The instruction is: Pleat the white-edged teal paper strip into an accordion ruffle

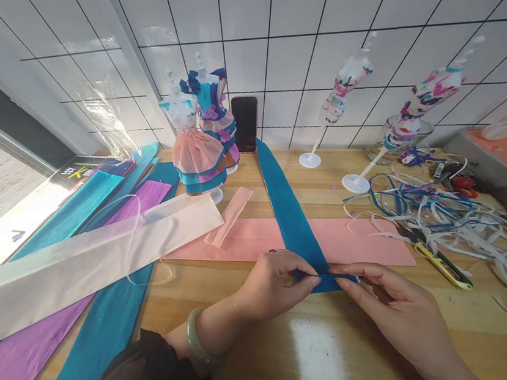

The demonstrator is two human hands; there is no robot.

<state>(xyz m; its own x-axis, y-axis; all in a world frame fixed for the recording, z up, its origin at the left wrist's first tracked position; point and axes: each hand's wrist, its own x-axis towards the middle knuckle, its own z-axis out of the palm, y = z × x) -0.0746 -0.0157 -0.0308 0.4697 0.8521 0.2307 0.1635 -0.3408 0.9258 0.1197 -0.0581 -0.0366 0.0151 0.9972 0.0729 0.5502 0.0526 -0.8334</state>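
Note:
My left hand (283, 282) pinches the left end of a narrow folded strip of blue crepe paper (328, 278) between thumb and fingertips. At its right end, my right hand (387, 303) holds the same strip in a like pinch. Just behind the hands lies a longer teal-blue paper strip (290, 204), running away toward the wall. It crosses over a pink paper strip (356, 239) on the table. A small folded pink piece (230, 219) rests on the pink strip, left of the teal one.
Left are white (89, 250), purple (34, 365) and teal (97, 351) paper strips. Two dressed mini mannequins (197, 160) and a phone (245, 123) stand behind. Two bare-stand mannequins (345, 86) are at right, near tangled cords (446, 215) and a yellow-green cutter (443, 265).

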